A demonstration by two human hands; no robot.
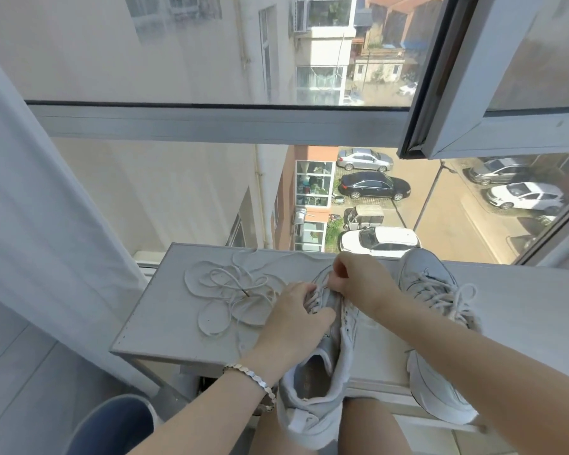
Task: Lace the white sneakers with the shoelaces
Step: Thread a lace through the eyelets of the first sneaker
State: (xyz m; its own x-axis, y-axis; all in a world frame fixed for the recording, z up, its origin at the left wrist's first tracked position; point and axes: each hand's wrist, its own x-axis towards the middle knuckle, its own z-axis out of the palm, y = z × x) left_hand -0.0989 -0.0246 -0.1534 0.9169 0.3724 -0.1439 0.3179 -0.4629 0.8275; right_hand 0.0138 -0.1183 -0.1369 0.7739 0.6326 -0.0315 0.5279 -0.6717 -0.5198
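A white sneaker (312,389) lies on the window ledge in front of me, heel toward me and toe toward the glass. My left hand (293,316) grips its left eyelet flap. My right hand (355,280) pinches a lace at the front eyelets, fingers curled. A second white sneaker (434,280), laced and tied, stands to the right, partly hidden by my right forearm. A loose white shoelace (224,290) lies in tangled loops on the board at the left.
The pale board (165,323) rests on the window ledge (523,307) against the glass. An open window sash (473,119) hangs above right. A white curtain (30,224) falls at the left. A blue-rimmed bucket (115,425) stands below left.
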